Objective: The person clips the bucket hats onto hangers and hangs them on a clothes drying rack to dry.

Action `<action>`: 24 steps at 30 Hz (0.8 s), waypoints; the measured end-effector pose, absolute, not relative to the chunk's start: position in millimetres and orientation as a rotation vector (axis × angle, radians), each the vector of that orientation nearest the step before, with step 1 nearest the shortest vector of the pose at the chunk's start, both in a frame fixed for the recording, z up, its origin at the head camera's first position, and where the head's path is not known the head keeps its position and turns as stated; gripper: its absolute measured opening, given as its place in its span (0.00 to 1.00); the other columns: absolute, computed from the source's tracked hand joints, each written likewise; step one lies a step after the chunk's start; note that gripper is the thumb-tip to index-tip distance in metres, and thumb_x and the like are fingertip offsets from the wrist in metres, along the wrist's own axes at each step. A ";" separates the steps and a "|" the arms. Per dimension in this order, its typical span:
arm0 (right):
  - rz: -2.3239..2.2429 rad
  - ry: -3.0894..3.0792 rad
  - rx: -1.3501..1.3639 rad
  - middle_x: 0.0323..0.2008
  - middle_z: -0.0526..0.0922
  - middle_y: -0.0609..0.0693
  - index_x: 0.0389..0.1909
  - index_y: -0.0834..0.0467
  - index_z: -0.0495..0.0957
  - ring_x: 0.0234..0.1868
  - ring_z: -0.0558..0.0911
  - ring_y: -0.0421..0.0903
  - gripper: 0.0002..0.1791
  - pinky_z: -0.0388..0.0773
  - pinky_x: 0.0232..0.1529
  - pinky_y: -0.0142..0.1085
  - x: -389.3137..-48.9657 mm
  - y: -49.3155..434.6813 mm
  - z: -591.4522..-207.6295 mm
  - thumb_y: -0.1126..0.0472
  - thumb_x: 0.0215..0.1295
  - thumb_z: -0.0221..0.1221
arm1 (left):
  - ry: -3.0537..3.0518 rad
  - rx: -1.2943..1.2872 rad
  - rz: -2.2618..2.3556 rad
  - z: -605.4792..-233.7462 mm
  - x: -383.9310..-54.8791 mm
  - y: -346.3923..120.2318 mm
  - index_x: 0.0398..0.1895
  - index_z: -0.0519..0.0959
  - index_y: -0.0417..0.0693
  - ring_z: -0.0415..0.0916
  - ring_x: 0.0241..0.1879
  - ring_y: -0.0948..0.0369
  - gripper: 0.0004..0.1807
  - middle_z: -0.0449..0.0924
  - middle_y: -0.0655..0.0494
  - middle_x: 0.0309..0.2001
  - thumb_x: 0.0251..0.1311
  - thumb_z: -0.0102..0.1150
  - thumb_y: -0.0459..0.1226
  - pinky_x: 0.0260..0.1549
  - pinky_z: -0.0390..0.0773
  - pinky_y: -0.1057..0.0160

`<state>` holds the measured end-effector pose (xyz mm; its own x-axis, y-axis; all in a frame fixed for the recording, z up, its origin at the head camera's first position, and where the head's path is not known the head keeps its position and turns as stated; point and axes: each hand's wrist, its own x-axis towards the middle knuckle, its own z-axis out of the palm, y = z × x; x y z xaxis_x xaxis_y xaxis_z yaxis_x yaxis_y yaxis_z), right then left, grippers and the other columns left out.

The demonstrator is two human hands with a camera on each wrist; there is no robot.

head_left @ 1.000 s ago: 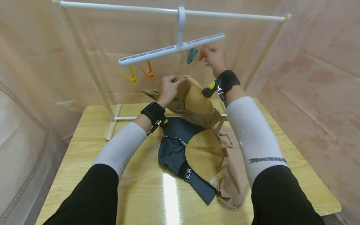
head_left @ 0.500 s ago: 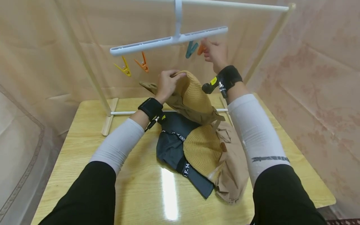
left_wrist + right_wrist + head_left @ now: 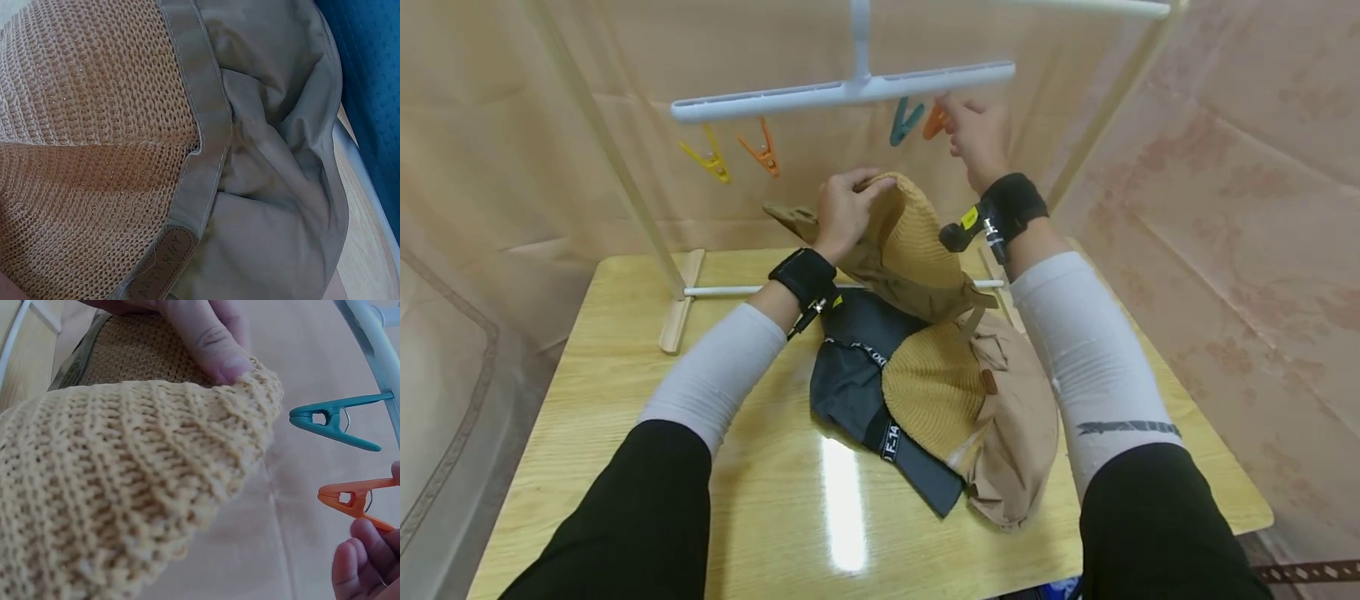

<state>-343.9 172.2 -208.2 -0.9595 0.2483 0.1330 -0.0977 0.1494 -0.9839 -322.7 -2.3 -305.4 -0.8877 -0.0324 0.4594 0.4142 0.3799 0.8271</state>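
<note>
My left hand [image 3: 842,215] pinches the knitted top of a yellow-tan sun hat [image 3: 917,246] with a brown cloth brim, holding it up under the hanger. In the right wrist view the left thumb [image 3: 215,350] presses on the knit edge. My right hand [image 3: 981,143] grips an orange clothes peg [image 3: 934,123] at the right end of the white hanger [image 3: 775,98]. The right wrist view shows thumb and fingers on the handles of that orange peg [image 3: 331,492], its tips together. A teal peg [image 3: 901,127] hangs beside it. The left wrist view shows the hat's brown leather label [image 3: 164,262].
A yellow peg [image 3: 715,162] and another orange peg [image 3: 766,157] hang at the hanger's left. The hanger is on a white rack [image 3: 572,100]. A dark blue-grey item [image 3: 846,387] with lettered bands and a second knit-and-beige hat [image 3: 1018,417] lie on the wooden table [image 3: 760,500].
The head view has shifted, so the hanger sits higher in it and looks more level. Both hands keep their holds on the hat and the orange peg.
</note>
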 end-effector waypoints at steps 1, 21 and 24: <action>1.871 -2.167 -0.142 0.24 0.75 0.46 0.24 0.56 0.81 0.22 0.70 0.40 0.16 0.69 0.22 0.28 -343.3 172.9 -207.6 0.47 0.60 0.66 | -2.242 -0.332 -1.519 -304.4 -322.7 -1.4 0.47 0.87 0.50 0.71 0.23 0.65 0.19 0.88 0.53 0.43 0.58 0.64 0.51 0.25 0.66 0.71; 1.788 -2.245 0.104 0.20 0.77 0.47 0.29 0.60 0.85 0.20 0.71 0.40 0.12 0.68 0.22 0.27 -329.2 166.3 -227.6 0.54 0.64 0.64 | -2.311 -0.295 -1.564 -304.8 -326.0 10.2 0.47 0.86 0.47 0.82 0.49 0.58 0.18 0.86 0.52 0.48 0.61 0.63 0.48 0.48 0.78 0.63; 1.810 -2.250 0.152 0.19 0.75 0.47 0.28 0.59 0.84 0.18 0.70 0.40 0.11 0.67 0.21 0.27 -326.9 162.4 -229.6 0.56 0.65 0.63 | -2.335 -0.249 -1.588 -307.3 -327.8 10.4 0.47 0.86 0.47 0.82 0.49 0.58 0.19 0.86 0.52 0.48 0.61 0.64 0.49 0.48 0.78 0.62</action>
<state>-326.9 162.4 -229.6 -0.9635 0.0741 0.2571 -0.2353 0.2230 -0.9460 -327.8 10.4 -307.3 -0.9383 -0.0280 0.3446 0.3102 0.3717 0.8750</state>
